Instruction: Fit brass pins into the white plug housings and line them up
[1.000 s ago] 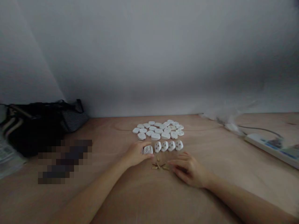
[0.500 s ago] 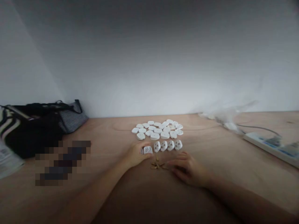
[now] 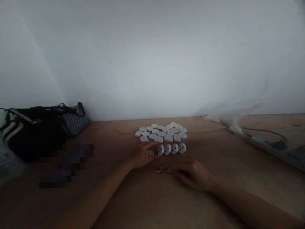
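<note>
My left hand [image 3: 142, 155] is around a white plug housing [image 3: 150, 153] on the table, its thumb and forefinger spread apart and reaching past it. Just right of it, several similar housings [image 3: 167, 149] stand in a row, dark holes facing me. In front of the row lies a small pile of thin brass-coloured pins [image 3: 161, 169]. My right hand [image 3: 192, 173] rests beside the pile with loosely bent fingers, a gap showing between thumb and forefinger. Its fingertips are at the pile's right edge; whether they touch a pin is too blurred to tell.
Behind the row lies a cluster of white plastic pieces [image 3: 158, 139]. A black bag [image 3: 38, 133] and a pixelated dark object [image 3: 66, 165] are at left. At right are a power strip [image 3: 274, 149] with a cable and a clear plastic bag [image 3: 232, 119] by the wall.
My left thumb and forefinger have spread wider around the housing, which they were closed on before. My right hand has hardly moved. The picture has become darker.
</note>
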Available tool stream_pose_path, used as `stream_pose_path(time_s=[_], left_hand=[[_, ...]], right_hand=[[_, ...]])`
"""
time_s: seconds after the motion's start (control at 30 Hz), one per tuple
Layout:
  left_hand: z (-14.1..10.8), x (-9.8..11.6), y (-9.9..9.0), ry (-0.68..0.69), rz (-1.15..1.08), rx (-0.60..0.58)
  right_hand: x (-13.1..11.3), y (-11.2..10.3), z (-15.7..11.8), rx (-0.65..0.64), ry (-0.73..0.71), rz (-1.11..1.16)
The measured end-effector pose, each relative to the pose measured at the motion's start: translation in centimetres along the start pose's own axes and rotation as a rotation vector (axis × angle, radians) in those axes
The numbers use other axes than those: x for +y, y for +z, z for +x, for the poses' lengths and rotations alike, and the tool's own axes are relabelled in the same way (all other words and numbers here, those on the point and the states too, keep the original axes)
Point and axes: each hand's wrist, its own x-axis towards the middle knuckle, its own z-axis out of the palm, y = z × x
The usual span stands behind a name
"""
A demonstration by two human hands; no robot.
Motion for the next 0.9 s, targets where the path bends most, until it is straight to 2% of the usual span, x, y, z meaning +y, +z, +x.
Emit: stream_pose_path(time_s=[0.13, 0.27, 0.43, 0.57, 0.67, 0.8, 0.9], left_hand=[[1.7, 1.1, 0.6, 0.081, 0.004, -0.042], [2.2, 1.4, 1.1, 0.087, 0.006, -0.036], [-0.3, 2.7, -0.3, 0.050, -0.014, 0.034], [-3.5, 4.0, -1.3, -0.060, -0.136, 0.013], [-5.2, 4.0, -1.1, -0.149, -0.232, 0.040], [-5.8, 3.4, -0.7, -0.199, -0.329, 0.099], [-5.8, 3.3, -0.8, -0.188, -0.304, 0.131]], right_hand=[[-0.3, -0.3, 0.0, -0.006, -0.001, 0.006], [-0.4, -0.5, 0.1, -0.010, -0.015, 0.005], [-0.1, -0.3, 0.0, -0.007, -0.011, -0.012], [0.0, -0.1, 0.0, 0.006, 0.000, -0.019], [-0.1, -0.1, 0.0, 0.001, 0.007, -0.020], [-0.2, -0.2, 0.0, -0.005, 0.004, -0.008], [-0.2, -0.2, 0.0, -0.006, 0.012, -0.011]])
